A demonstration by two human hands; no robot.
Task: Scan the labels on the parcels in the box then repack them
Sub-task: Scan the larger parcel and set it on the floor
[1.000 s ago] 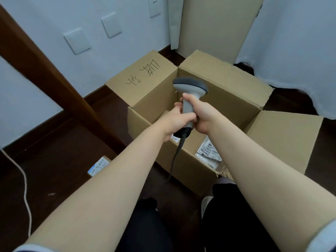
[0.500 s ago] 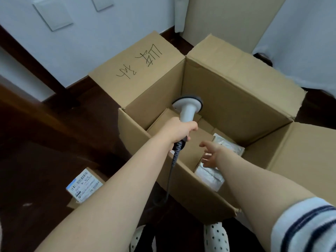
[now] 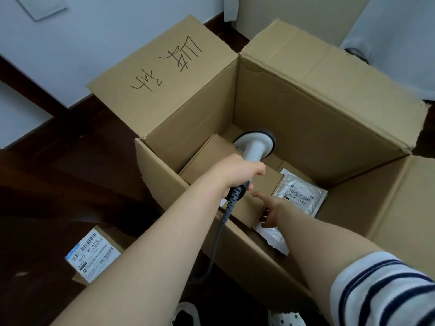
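1. Left hand [image 3: 237,175] grips the scanner [image 3: 255,144], head down inside the box [image 3: 306,137].
2. Right hand [image 3: 270,209], fingers loosely spread, reaches in beside it, at a brown parcel's [image 3: 207,158] edge.
3. A labelled bag [image 3: 302,192] lies just beyond that hand.

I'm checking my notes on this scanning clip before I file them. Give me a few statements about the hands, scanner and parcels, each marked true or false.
1. The left hand grips the scanner by its handle. True.
2. The scanner's head hangs outside the box. False: it is down inside it.
3. The right hand holds the plastic pouch. False: it reaches with straight fingers at the brown parcel beside the pouch.
4. A labelled parcel lies on the floor outside the box. True.
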